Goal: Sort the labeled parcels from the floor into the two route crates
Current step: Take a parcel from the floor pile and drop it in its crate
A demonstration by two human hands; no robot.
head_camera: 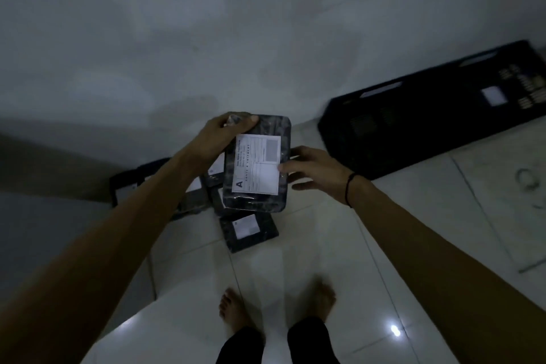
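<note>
Gripping a black parcel (255,161) labelled A at its top corner, left hand (220,134), right hand (314,173) loosely open, thumb seemingly touching its edge, dark crate (428,124) beyond.

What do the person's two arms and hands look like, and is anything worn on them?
Both forearms are bare, with no sleeves in view. The right hand has a thin dark cord bracelet around its wrist. The left hand shows no ring, watch or glove, and its wrist is bare too. No gloves cover the fingers of either hand. The dim light hides finer details.
</note>
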